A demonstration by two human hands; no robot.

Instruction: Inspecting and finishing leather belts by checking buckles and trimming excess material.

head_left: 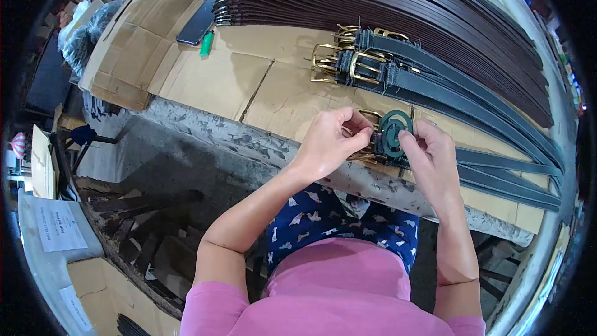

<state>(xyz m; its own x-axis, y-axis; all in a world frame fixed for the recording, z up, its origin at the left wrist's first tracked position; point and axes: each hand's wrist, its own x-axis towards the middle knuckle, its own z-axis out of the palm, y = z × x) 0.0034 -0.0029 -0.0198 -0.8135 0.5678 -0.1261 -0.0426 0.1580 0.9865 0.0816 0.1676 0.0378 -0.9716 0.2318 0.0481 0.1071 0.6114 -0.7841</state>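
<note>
we find the near belts (497,162) on the front edge of the tabletop (205,127), buckle ends between the two hands, green-grey straps running off to the right. we judge them light and bendy but springy, smooth enough to slide, with the metal buckle the stiff, heavier end; the sound hold is on the strap just behind the buckle. the left hand (333,140) has thumb and forefinger together beside the buckle; whether anything is pinched between them we cannot tell. the right hand (435,152) has its fingers curled and clamped on a green ring (387,140) over the strap; we cannot make out what that ring belongs to.

our count: two near straps can be told apart, others may lie beneath. beyond them, the far belts (448,84) show at least four gold buckles, overlapping. the brown straps (385,6) behind are too many and too tightly packed to number. we note one phone (196,22) and one green lighter (206,43), side by side on the cardboard (230,65).
</note>
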